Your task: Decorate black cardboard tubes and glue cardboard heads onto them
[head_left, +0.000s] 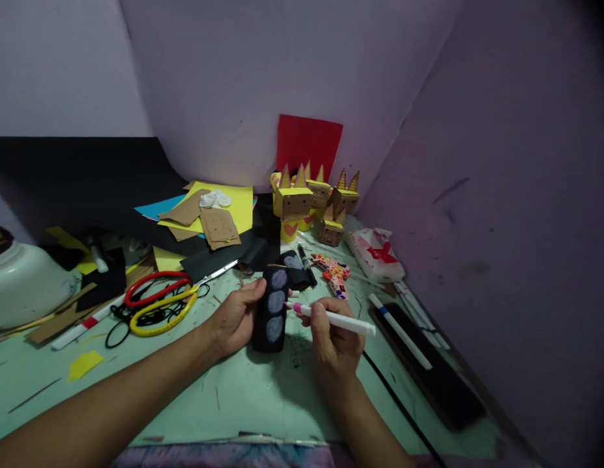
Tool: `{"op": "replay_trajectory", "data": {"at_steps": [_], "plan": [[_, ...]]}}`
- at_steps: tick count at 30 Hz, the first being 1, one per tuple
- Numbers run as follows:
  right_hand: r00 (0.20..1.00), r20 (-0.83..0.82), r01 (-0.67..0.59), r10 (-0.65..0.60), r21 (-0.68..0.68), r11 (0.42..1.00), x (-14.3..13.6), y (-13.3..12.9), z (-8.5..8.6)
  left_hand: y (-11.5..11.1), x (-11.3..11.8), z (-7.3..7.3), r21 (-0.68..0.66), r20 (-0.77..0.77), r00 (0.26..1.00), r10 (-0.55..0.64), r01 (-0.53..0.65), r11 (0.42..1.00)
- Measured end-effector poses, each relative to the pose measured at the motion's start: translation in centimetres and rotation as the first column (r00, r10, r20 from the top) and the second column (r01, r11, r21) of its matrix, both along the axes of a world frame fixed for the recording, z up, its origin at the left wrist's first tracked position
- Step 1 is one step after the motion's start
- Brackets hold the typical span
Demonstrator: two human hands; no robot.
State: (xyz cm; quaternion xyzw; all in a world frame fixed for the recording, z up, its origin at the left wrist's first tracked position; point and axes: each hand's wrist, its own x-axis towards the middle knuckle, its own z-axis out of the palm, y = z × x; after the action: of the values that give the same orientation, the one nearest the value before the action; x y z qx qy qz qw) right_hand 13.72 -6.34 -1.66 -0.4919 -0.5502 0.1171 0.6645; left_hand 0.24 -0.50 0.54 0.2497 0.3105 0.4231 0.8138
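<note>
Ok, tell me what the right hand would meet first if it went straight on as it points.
Most likely the black rectangular piece with three greyish circles in the left hand; the pink-tipped white marker leads, whether it touches is unclear.

One head-worn view, facing forward and down, near left grip (237,318) and right grip (337,341), wall (321,58) beyond.

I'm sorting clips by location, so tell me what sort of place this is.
Probably a craft table, perhaps at home: scissors, yellow paper and small cardboard figures are on it, and the right hand holds a marker.
</note>
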Motion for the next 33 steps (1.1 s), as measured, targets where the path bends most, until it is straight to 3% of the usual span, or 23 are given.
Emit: {"op": "replay_trajectory", "data": {"at_steps": [26, 33], "plan": [[0.993, -0.08, -0.084, 0.084, -0.006, 0.996, -0.51, -0.29, 0.53, -0.05, 0.14, 0.07, 0.0, 0.019, 1.0, 0.004, -0.004, 1.0], [0.949, -0.305, 0.104, -0.075, 0.077, 0.992, 0.13, 0.2, 0.55, -0.09, -0.14, -0.15, 0.001, -0.004, 1.0, -0.006, 0.006, 1.0]]}}
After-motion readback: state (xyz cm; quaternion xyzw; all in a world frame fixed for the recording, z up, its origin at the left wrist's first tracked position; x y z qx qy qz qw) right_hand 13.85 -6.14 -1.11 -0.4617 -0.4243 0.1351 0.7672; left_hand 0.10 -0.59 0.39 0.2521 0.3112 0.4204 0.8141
